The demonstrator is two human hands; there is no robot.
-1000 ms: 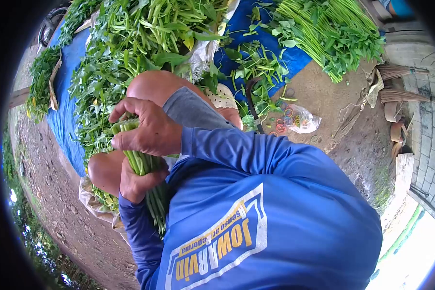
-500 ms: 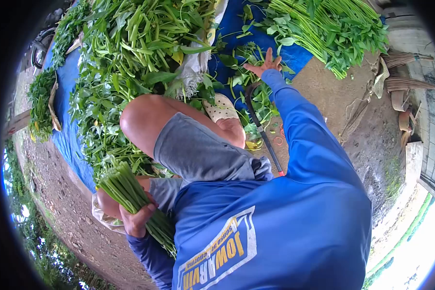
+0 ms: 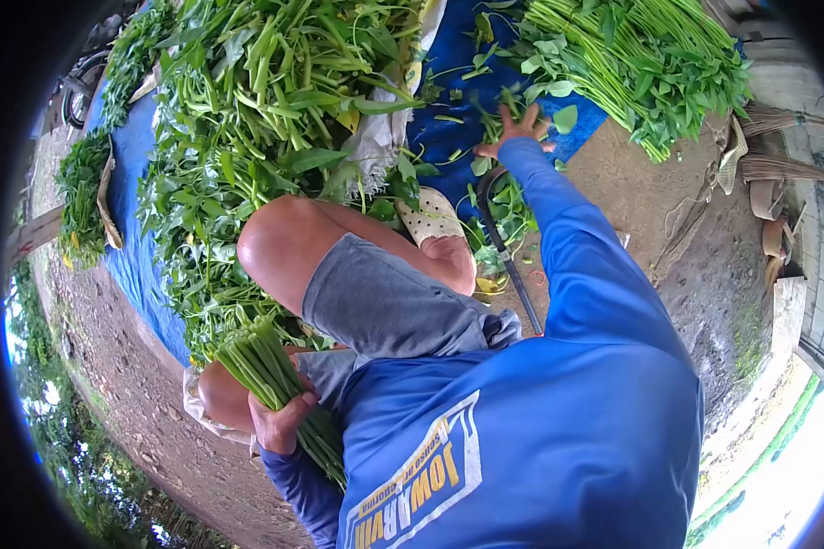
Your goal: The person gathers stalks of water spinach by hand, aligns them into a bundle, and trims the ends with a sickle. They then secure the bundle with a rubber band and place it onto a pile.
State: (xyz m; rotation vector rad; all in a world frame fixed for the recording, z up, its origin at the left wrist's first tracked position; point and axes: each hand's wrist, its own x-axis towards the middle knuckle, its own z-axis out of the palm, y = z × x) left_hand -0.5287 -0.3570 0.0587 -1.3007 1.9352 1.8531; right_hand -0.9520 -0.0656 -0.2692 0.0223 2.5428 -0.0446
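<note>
My left hand [image 3: 282, 421] is wrapped round a thick bundle of cut green stems [image 3: 258, 361], held above my bent leg at the lower left. At the upper right, my right hand [image 3: 518, 130] is spread palm down over loose leaves on the blue tarp [image 3: 444, 137]. Some stems show beside its fingers, and whatever lies beneath the palm is hidden. Just below that hand, a dark curved tool like a sickle [image 3: 494, 233] runs down toward my shirt. Loose leafy scraps [image 3: 516, 215] lie beside its curve.
A big heap of leafy greens [image 3: 284, 82] spreads across the upper left, partly over a white sack [image 3: 380, 137]. Long-stemmed greens [image 3: 645, 73] lie at the upper right. Brown stick bundles [image 3: 783, 167] are at the far right. My foot in a dotted shoe [image 3: 430, 218] rests by the tarp.
My right hand has moved slightly right and down over the leaves, and more blue tarp shows left of it. My left hand still holds the stems. The whole view has shifted slightly.
</note>
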